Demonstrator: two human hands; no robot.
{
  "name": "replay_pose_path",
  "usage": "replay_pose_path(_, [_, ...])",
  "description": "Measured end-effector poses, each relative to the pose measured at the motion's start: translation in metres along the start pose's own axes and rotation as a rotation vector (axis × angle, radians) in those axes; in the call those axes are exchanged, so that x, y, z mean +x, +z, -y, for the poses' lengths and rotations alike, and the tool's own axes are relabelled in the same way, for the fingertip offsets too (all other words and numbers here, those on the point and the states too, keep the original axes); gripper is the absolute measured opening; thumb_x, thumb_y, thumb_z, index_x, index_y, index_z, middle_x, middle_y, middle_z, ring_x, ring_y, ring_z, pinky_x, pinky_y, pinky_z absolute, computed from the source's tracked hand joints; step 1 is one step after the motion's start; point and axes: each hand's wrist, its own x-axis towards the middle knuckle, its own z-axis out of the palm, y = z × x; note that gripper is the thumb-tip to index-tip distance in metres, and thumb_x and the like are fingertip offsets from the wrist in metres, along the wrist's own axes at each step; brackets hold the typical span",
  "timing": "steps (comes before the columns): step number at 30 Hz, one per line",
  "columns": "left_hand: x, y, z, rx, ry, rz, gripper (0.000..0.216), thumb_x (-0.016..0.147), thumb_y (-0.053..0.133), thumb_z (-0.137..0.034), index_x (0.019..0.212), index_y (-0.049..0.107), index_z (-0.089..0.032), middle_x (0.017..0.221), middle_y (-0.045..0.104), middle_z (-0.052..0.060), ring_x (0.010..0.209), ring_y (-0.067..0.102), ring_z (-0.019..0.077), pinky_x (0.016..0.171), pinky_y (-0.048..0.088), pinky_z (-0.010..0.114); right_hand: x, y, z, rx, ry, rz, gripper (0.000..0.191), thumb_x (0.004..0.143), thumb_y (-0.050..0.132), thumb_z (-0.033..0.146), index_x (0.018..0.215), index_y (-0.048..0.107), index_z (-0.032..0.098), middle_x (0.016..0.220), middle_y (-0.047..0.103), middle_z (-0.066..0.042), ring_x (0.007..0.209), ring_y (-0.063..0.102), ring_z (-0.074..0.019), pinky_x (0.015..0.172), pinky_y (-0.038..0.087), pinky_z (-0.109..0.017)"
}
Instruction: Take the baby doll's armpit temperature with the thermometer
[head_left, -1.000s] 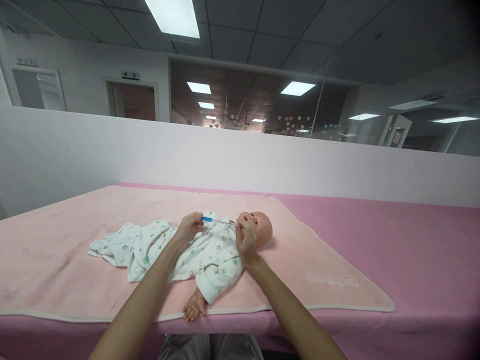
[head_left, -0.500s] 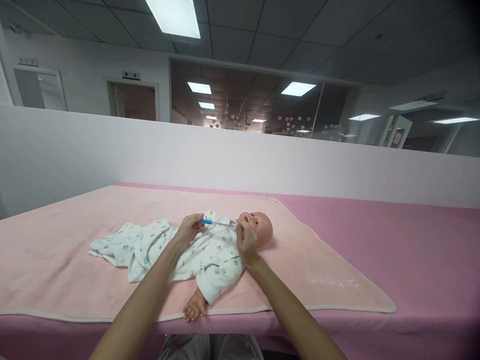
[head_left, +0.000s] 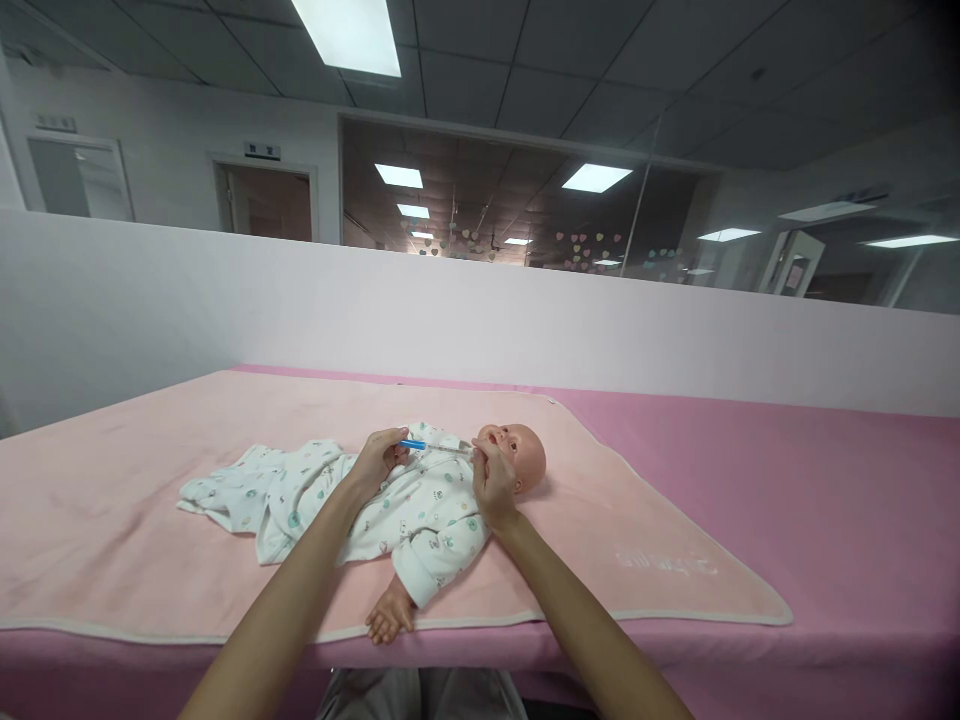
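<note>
Over the chest of a baby doll point(head_left: 442, 505), I hold a thin thermometer point(head_left: 444, 449) level between both hands. Its blue end is pinched in the fingers of my left hand point(head_left: 377, 462), and the slim clear part runs to my right hand point(head_left: 493, 488), whose fingers close on the other end. That far tip is hidden by my fingers. The doll lies on its back in a white printed outfit, head to the right. My right hand is beside its head point(head_left: 525, 458) and partly covers it. One bare doll hand point(head_left: 391, 610) rests near the front edge.
Beneath the doll is a peach blanket point(head_left: 120, 500) with a pale border, spread on a pink sheet point(head_left: 840, 500). A low white partition point(head_left: 480, 320) stands behind the bed. Beyond it are doorways and a large window point(head_left: 495, 200).
</note>
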Motion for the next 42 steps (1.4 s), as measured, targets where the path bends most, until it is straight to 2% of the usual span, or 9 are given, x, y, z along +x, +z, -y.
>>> replay_pose_path(17, [0.0015, -0.0004, 0.0011, -0.001, 0.022, 0.041, 0.024, 0.062, 0.064, -0.029, 0.054, 0.047, -0.013, 0.05, 0.039, -0.006, 0.043, 0.039, 0.0049, 0.044, 0.031, 0.019, 0.0007, -0.0003, 0.0008, -0.042, -0.026, -0.021, 0.021, 0.081, 0.043, 0.01, 0.099, 0.051, 0.019, 0.082, 0.063, -0.004, 0.078, 0.06, -0.0151, 0.07, 0.05, -0.03])
replay_pose_path(29, [0.0011, -0.0031, 0.0025, 0.049, 0.026, 0.047, 0.024, 0.064, 0.062, -0.03, 0.052, 0.049, -0.013, 0.047, 0.041, -0.004, 0.044, 0.04, 0.0065, 0.048, 0.036, 0.02, 0.0033, -0.0014, 0.0022, -0.037, -0.022, -0.017, 0.019, 0.081, 0.042, 0.009, 0.095, 0.052, 0.018, 0.079, 0.063, -0.004, 0.075, 0.06, -0.0149, 0.066, 0.051, -0.03])
replay_pose_path(35, [-0.001, 0.0, -0.0005, 0.05, 0.014, 0.017, 0.024, 0.061, 0.063, -0.03, 0.049, 0.05, -0.013, 0.044, 0.043, -0.004, 0.043, 0.041, 0.0071, 0.051, 0.039, 0.022, 0.004, -0.0023, 0.0036, -0.054, -0.003, -0.007, 0.018, 0.082, 0.041, 0.01, 0.093, 0.052, 0.019, 0.075, 0.063, -0.003, 0.07, 0.06, -0.0144, 0.073, 0.049, -0.035])
replay_pose_path(42, [-0.0017, 0.0024, -0.0016, 0.054, 0.014, 0.003, 0.024, 0.058, 0.063, -0.031, 0.048, 0.051, -0.014, 0.041, 0.044, -0.004, 0.042, 0.041, 0.0074, 0.05, 0.039, 0.022, 0.0042, -0.0026, 0.003, -0.056, -0.015, -0.017, 0.018, 0.081, 0.042, 0.01, 0.093, 0.052, 0.019, 0.076, 0.063, -0.003, 0.073, 0.06, -0.0142, 0.08, 0.046, -0.036])
